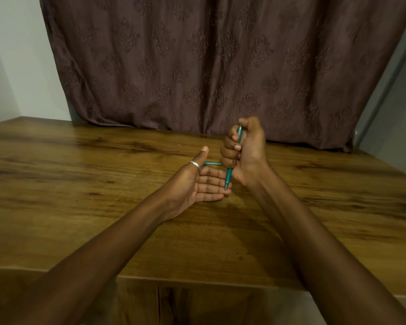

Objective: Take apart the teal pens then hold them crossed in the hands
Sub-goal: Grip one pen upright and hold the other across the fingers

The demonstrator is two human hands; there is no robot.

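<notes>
Head view, both forearms bare and reaching over the wooden counter [80,195]. Right hand [249,151]: grip closed tight in a fist round the upright teal pen [228,177], thumb on top, fingers wrapped across the barrel. Pen stands steep with a slight tilt, upper end showing between thumb and fingers, writing tip pointing down. Tip sits at or just over the fingertips of the left hand [195,186]; contact not resolvable. Left hand: grip wide, palm turned toward the right hand, four fingers [209,181] straight and together, thumb raised, silver ring [195,164] on the thumb. Second pen, the level teal pen [212,163], lies roughly horizontal in the air between the two hands, only a short stretch visible. Its left end disappears behind the left thumb and forefinger, its right end behind the lowest fingers of the right fist. Which hand carries it cannot be told. The two pens stand about at right angles, both above the counter, near its middle. Behind the counter: brown patterned curtain [220,66], pale wall [14,66] at left.
</notes>
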